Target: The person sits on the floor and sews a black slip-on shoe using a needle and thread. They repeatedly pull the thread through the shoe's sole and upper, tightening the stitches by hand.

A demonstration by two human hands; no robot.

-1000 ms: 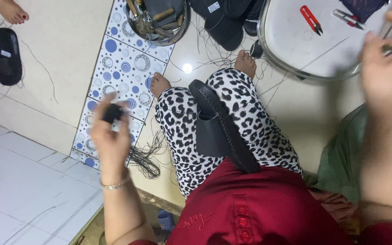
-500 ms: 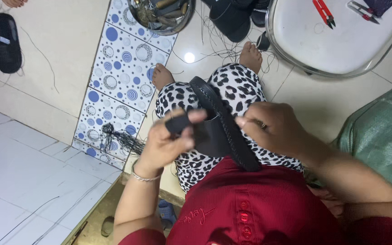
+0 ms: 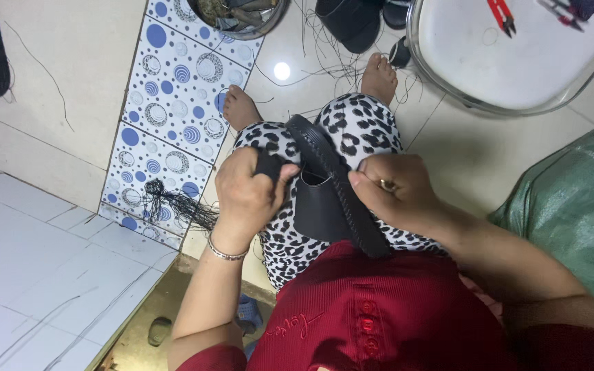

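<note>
Both hands work on a black shoe piece on my lap.

Left hand is closed around a small black part at the left edge of the black shoe piece, with fingers curled tight on it. Right hand presses its fingers together on the braided black strap, which runs over the piece from far to near; I see a ring on one finger. The piece lies on my leopard-print trousers, between both hands. On the floor to the left, near the dotted blue tile strip, lies a bundle of thin black threads. Far right stands a white round table with a red cutter on it.
</note>
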